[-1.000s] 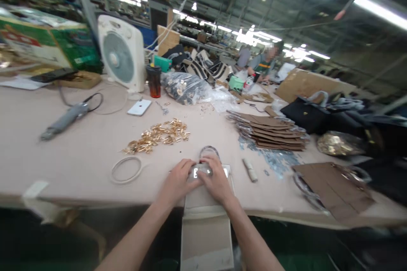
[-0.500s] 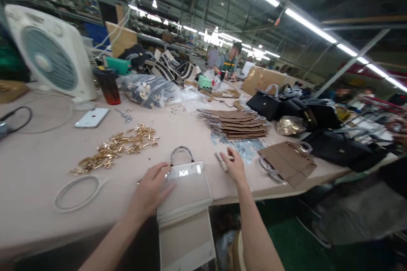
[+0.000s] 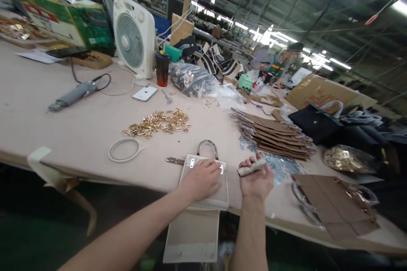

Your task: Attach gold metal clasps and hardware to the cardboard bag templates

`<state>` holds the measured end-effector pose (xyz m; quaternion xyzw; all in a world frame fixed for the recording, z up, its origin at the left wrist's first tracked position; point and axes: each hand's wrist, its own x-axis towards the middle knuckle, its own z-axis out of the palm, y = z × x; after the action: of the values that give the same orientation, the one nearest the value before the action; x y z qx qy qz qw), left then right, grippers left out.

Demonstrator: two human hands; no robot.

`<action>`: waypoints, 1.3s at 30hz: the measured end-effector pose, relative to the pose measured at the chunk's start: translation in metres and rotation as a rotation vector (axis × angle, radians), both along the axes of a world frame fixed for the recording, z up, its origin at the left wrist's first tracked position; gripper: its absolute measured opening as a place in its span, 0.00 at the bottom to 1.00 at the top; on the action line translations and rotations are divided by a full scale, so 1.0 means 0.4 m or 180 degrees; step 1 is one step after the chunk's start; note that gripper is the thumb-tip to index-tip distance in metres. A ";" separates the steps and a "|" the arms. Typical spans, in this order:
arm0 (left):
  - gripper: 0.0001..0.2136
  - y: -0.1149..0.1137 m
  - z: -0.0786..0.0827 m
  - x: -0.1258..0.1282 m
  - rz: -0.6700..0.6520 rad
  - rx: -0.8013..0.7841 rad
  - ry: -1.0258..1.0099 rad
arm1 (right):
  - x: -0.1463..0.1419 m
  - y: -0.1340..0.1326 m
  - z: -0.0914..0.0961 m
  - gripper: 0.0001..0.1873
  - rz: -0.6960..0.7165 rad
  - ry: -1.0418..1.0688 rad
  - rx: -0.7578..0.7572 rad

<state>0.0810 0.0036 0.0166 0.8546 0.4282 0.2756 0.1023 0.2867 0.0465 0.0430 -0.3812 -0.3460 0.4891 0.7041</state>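
A small pale handbag (image 3: 220,197) lies at the table's front edge, its open flap (image 3: 192,237) hanging over the side. Its patterned handle (image 3: 207,142) stands up at the far end, and a brown strap (image 3: 174,161) sticks out to the left. My left hand (image 3: 203,180) rests flat on the bag with the fingers stretched out, partly covering its metal fittings. Palm up, my right hand (image 3: 257,184) is to the right of the bag, its fingers closed round a short, pale, wrapped stick-like tool (image 3: 252,168) with a dark tip.
Gold metal pieces (image 3: 159,123) lie in a pile beyond a white ring (image 3: 124,150). A grey corded tool (image 3: 71,96), phone (image 3: 144,93), tumbler (image 3: 162,70) and fan (image 3: 133,36) stand or lie leftward. On the right are stacked brown pieces (image 3: 280,135) and a brown bag (image 3: 337,203).
The view has swung left. My left hand has moved from the bag's left edge onto its face. My right hand has turned palm up, with the pale tool lifted off the table.
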 end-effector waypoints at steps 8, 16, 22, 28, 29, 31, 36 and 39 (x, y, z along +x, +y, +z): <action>0.19 0.007 0.006 0.002 0.0067 0.0052 0.0265 | -0.118 -0.017 -0.004 0.09 -0.0433 0.0346 0.0270; 0.19 0.012 -0.007 0.005 0.0119 -0.0023 0.0082 | -0.151 -0.039 -0.038 0.17 -0.0800 0.0107 0.0683; 0.20 0.013 -0.004 0.002 0.0084 -0.0090 0.0003 | -0.169 -0.038 -0.053 0.17 -0.0843 -0.0284 0.0922; 0.20 0.015 -0.008 0.002 0.0079 -0.0116 -0.0036 | -0.162 -0.027 -0.062 0.17 -0.0754 -0.0310 0.0943; 0.20 0.016 -0.009 0.002 0.0079 -0.0115 -0.0036 | -0.159 -0.026 -0.061 0.17 -0.0763 -0.0245 0.0925; 0.20 0.017 -0.010 0.003 0.0087 -0.0112 -0.0035 | -0.153 -0.023 -0.060 0.18 -0.0796 -0.0087 0.0873; 0.22 0.017 -0.005 0.003 0.0069 -0.0135 -0.0062 | -0.150 -0.024 -0.059 0.18 -0.0824 0.0184 0.0875; 0.22 0.018 -0.005 0.002 0.0059 -0.0162 -0.0073 | -0.157 -0.020 -0.064 0.18 -0.0807 0.0098 0.0914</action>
<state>0.0817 0.0108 0.0147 0.8444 0.4418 0.2753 0.1264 0.2238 0.0384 0.0174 -0.3098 -0.3506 0.3478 0.8125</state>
